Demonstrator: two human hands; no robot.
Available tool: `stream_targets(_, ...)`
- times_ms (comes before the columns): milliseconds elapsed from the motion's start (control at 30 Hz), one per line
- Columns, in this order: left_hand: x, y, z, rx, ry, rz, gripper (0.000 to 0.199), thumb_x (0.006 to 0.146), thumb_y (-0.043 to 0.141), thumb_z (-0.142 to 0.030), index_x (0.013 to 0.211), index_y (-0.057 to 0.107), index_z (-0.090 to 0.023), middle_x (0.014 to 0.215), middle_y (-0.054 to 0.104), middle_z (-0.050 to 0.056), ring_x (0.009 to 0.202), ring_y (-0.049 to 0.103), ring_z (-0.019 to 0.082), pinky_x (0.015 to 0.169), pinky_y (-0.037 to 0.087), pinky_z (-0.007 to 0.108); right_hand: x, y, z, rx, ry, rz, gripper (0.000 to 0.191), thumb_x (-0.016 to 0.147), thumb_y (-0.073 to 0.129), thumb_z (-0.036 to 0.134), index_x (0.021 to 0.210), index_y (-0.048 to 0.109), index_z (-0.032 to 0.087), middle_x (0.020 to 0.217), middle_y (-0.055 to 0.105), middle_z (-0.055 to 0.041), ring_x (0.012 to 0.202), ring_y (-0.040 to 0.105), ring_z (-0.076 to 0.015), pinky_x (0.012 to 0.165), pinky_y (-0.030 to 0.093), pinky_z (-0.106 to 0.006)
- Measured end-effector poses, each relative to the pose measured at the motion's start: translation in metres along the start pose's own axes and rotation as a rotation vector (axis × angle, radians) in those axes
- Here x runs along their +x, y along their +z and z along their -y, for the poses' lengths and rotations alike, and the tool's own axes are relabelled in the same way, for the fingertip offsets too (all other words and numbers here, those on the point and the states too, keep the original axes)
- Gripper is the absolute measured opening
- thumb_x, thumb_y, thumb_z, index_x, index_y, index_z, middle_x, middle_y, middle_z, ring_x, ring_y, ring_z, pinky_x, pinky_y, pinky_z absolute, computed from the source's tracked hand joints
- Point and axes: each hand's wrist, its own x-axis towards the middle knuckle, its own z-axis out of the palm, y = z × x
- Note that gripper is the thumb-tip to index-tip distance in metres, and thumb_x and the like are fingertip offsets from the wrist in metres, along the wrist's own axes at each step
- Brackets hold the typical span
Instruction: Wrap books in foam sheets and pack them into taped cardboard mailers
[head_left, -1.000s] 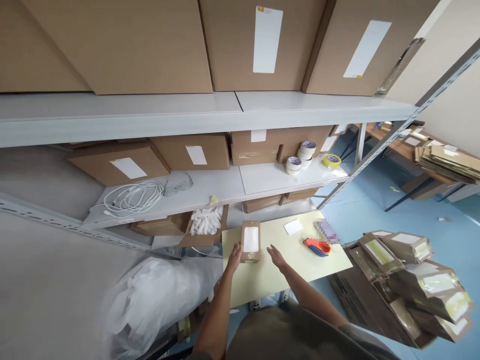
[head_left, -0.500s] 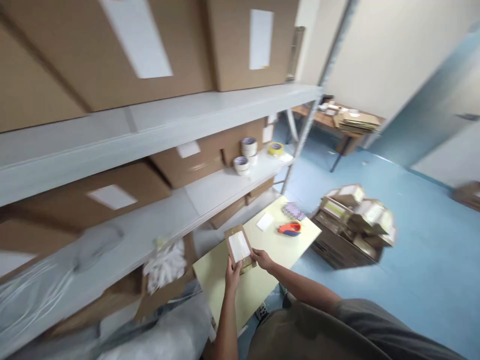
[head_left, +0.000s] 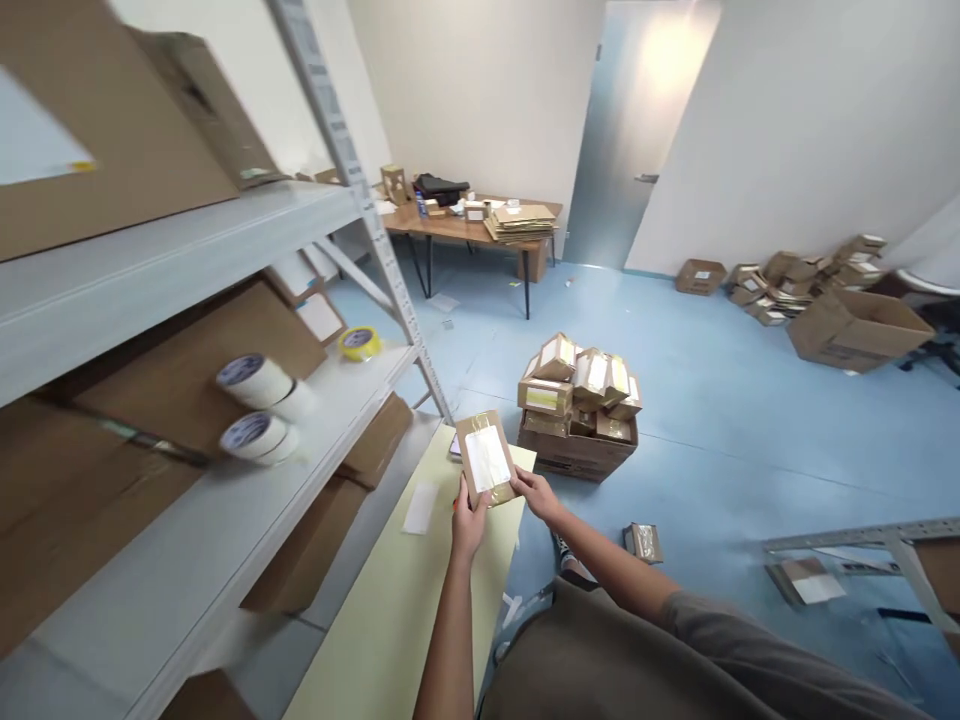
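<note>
Between my two hands is a small cardboard box [head_left: 463,440] with a white label on its upper face and clear tape along one end. My left hand [head_left: 469,522] grips its near left corner, thumb on top. On the right edge, my right hand [head_left: 535,492] has its fingers closed on the same box. The box is held above a pale yellow tabletop [head_left: 360,625]. A white slip of paper [head_left: 420,508] lies on that table to the left. Just beyond the box, a large open carton [head_left: 574,458] on the floor is heaped with small taped boxes [head_left: 596,372].
A metal shelf [head_left: 187,540] runs along my left, with white tape rolls [head_left: 259,437] and a yellow tape roll [head_left: 360,344]. A brown table [head_left: 420,222] stands at the back. One small box [head_left: 643,542] lies on the floor; an open carton [head_left: 855,340] sits far right.
My view has swung to the right, bringing the door and more floor into sight. Both hands still hold the box, now closer to the table's far end and the heaped carton.
</note>
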Motion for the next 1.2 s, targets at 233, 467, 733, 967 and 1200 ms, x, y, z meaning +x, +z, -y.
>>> stream_targets(233,0.074,0.165,-0.066,-0.094,0.041,0.238,0.093,0.094,0.075,-0.037,0.171,0.024,-0.027,0.162,0.054,0.009,0.146,0.056,0.023,0.12,0.047,0.035,0.036,-0.17,0.002,-0.142,-0.016,-0.226,0.056,0.099,0.055,0.053,0.149,0.065,0.029,0.146,0.07,-0.0034,0.144,0.057,-0.0325,0.121,0.044,-0.051)
stream_targets(467,0.103,0.34,-0.081,-0.392,-0.426,0.389,0.063,0.084,0.088,-0.034,0.14,0.064,-0.018,0.139,0.072,0.019,0.127,0.072,0.029,0.109,0.058,0.047,0.058,-0.355,-0.015,-0.281,0.224,-0.444,0.046,0.101,0.048,0.036,0.139,0.073,0.024,0.146,0.07,-0.0035,0.136,0.063,-0.0285,0.116,0.048,-0.044)
stream_targets(733,0.124,0.471,-0.067,-0.542,-0.73,0.207,0.033,0.068,0.097,-0.015,0.072,0.064,-0.016,0.085,0.08,0.011,0.099,0.08,0.026,0.103,0.062,0.043,0.117,-0.465,-0.017,-0.397,0.34,-0.179,0.038,0.096,0.055,0.026,0.124,0.08,0.02,0.133,0.078,-0.0055,0.122,0.069,-0.0266,0.109,0.051,-0.038)
stream_targets(967,0.149,0.517,-0.049,-0.506,-0.849,0.199,0.034,0.079,0.091,-0.027,0.102,0.07,-0.014,0.124,0.075,0.022,0.121,0.073,0.032,0.102,0.062,0.045,0.161,-0.487,-0.037,-0.581,0.297,-0.254,0.036,0.089,0.06,0.013,0.117,0.081,0.022,0.128,0.079,-0.0058,0.121,0.069,-0.0234,0.111,0.049,-0.035)
stream_targets(1200,0.173,0.511,-0.054,-0.463,-1.018,0.422,0.062,0.082,0.086,-0.035,0.137,0.059,-0.023,0.165,0.042,0.021,0.141,0.059,0.035,0.107,0.057,0.045,0.153,-0.479,-0.038,-0.616,-0.046,-0.657,0.033,0.091,0.051,0.02,0.109,0.079,0.023,0.113,0.08,-0.0085,0.111,0.071,-0.0273,0.102,0.055,-0.043)
